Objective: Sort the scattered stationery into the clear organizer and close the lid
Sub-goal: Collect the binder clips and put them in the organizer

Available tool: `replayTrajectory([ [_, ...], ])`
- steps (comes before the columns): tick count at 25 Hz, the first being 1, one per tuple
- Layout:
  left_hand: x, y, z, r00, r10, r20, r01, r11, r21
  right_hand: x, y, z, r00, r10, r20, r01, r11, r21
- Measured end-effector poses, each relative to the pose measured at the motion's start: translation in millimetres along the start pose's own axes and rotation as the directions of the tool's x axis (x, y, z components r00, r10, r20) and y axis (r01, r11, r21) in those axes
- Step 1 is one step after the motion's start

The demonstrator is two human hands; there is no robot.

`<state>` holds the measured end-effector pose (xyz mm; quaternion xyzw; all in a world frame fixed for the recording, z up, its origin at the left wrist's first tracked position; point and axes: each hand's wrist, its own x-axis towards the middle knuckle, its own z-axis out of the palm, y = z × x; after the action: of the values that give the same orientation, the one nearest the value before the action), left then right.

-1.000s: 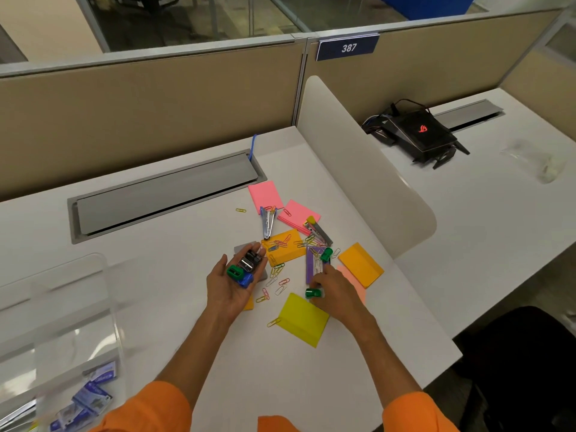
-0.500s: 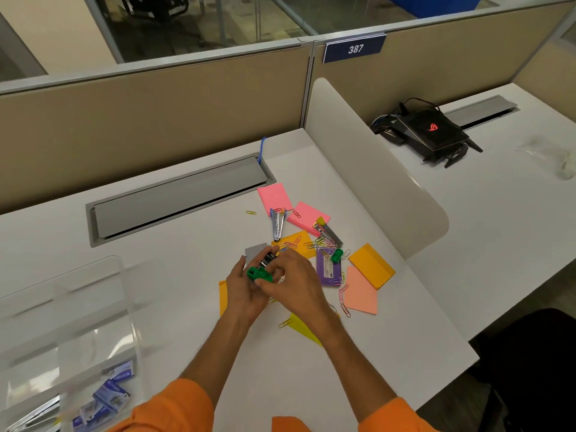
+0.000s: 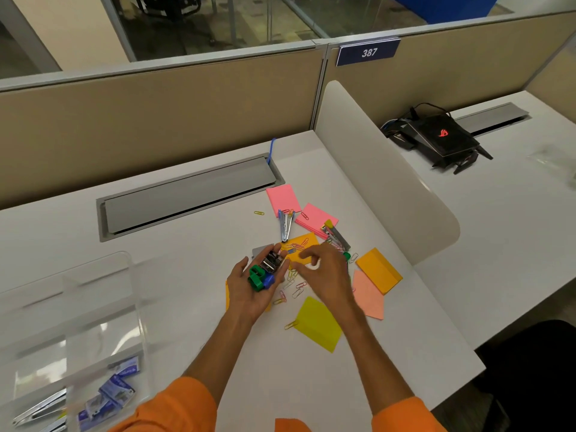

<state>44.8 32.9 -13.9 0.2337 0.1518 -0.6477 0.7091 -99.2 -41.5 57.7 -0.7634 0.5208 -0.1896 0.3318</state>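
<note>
My left hand (image 3: 244,296) is palm up over the desk and cups a small pile of pencil sharpeners (image 3: 261,275): green, blue and black-and-silver. My right hand (image 3: 327,272) hovers just right of it with loosely bent fingers and holds nothing. Under it lie several coloured paper clips (image 3: 293,288) and another green sharpener (image 3: 346,256). Around them are pink (image 3: 282,198), orange (image 3: 378,269), salmon (image 3: 369,297) and yellow (image 3: 318,322) sticky notes, a staple remover (image 3: 286,224) and a small stapler (image 3: 336,236). The clear organizer (image 3: 93,307) stands open at lower left, with blue staple boxes (image 3: 115,391) inside.
A grey cable-tray cover (image 3: 187,194) is set into the desk behind the pile. A white curved divider (image 3: 389,182) borders the desk on the right, with a black router (image 3: 442,140) beyond it. The desk's front edge runs close to my right forearm.
My right hand picked a green sharpener off the desk, brought it to my left palm, and has now drawn back to the right empty. The left hand stayed put.
</note>
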Motion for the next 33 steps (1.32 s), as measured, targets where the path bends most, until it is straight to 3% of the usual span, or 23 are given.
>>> replayTrajectory([
  [5,3,-1,-4,0.999,-0.019,0.026,0.020,0.999,-0.039,20,75,-36,0.961,0.266,-0.071,-0.273,0.954,-0.127],
  [11,0,-4,-2,1.000,-0.025,0.011,0.026,0.999,-0.040,32,105,-30,0.960,0.279,0.033,-0.274,0.956,-0.107],
  [18,-2,0,-2,1.000,-0.003,-0.029,0.003,1.000,-0.003,34,107,-33,0.962,0.273,0.025,-0.271,0.960,-0.069],
  [22,-2,-6,0,0.998,-0.020,-0.055,0.019,0.999,-0.026,19,79,-32,0.982,0.187,0.025,-0.187,0.982,0.017],
  [27,-6,-14,7,0.998,-0.019,-0.066,0.024,0.996,0.083,0,29,-10,0.983,-0.119,0.140,0.113,0.992,0.049],
  [33,-17,-15,13,0.991,-0.011,-0.134,0.022,0.997,0.080,2,-1,12,0.951,-0.197,0.236,0.204,0.979,-0.004],
])
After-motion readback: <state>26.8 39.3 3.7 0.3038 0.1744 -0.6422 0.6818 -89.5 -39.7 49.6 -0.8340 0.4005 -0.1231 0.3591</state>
